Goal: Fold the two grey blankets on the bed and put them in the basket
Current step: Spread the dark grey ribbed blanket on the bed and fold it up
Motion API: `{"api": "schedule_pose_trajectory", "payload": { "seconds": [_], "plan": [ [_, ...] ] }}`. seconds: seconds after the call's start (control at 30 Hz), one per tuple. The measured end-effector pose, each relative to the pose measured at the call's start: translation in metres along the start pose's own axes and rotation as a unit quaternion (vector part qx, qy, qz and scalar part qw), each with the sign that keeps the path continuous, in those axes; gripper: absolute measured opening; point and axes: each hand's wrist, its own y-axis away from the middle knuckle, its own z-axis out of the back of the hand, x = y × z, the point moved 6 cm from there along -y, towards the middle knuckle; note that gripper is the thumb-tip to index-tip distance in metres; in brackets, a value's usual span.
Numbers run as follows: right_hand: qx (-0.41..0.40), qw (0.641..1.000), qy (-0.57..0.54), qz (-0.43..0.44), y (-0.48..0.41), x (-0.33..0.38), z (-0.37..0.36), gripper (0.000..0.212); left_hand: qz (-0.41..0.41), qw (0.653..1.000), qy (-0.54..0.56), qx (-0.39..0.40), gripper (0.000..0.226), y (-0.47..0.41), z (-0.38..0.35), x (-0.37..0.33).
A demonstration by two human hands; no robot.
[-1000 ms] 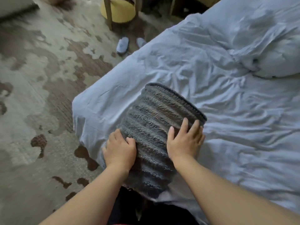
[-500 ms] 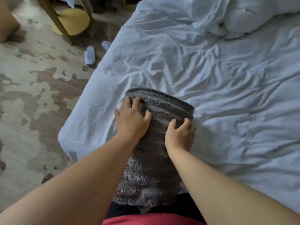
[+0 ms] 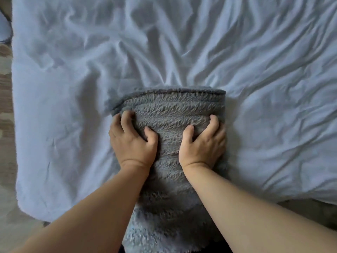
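A fluffy ribbed grey blanket [image 3: 173, 114] lies folded into a narrow strip on the bed, its near end hanging over the bed's front edge toward me. My left hand [image 3: 132, 141] grips its left side, fingers curled into the pile. On the right side my right hand [image 3: 203, 143] grips it the same way, its fingers wrapped over the right edge. The far end of the blanket is a thick doubled fold. Only one grey blanket shows, and no basket is in view.
The crumpled white bedsheet [image 3: 182, 42] fills most of the view. A patterned beige and brown carpet [image 3: 5, 73] runs along the left, with part of a slipper [image 3: 3, 24] at the top left corner.
Both hands went from lying flat near the blanket's middle to gripping its two sides nearer the far fold. My view swung right and down, squarely over the bed.
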Motion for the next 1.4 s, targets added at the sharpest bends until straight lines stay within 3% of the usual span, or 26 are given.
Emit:
{"api": "schedule_pose_trajectory", "payload": {
  "seconds": [0.27, 0.5, 0.9, 1.03, 1.4],
  "plan": [
    [-0.014, 0.998, 0.055, 0.015, -0.015, -0.003, -0.041, 0.073, -0.025, 0.999, 0.014, -0.017, 0.051, -0.016, -0.037, 0.023],
    [-0.033, 0.998, 0.048, 0.024, -0.017, -0.003, -0.040, 0.072, -0.016, 1.000, -0.002, -0.023, 0.065, -0.014, -0.036, 0.018],
    [-0.083, 0.994, 0.070, 0.024, -0.030, -0.013, -0.099, 0.069, -0.029, 0.997, -0.014, -0.065, 0.056, -0.034, -0.084, 0.045],
    [-0.079, 0.994, 0.068, 0.021, -0.028, -0.011, -0.091, 0.072, -0.035, 0.997, -0.027, -0.070, 0.068, -0.030, -0.079, 0.040],
    [-0.100, 0.991, 0.083, 0.012, -0.028, -0.012, -0.088, 0.070, -0.043, 0.995, -0.026, -0.084, 0.072, -0.030, -0.082, 0.043]
  ]
}}
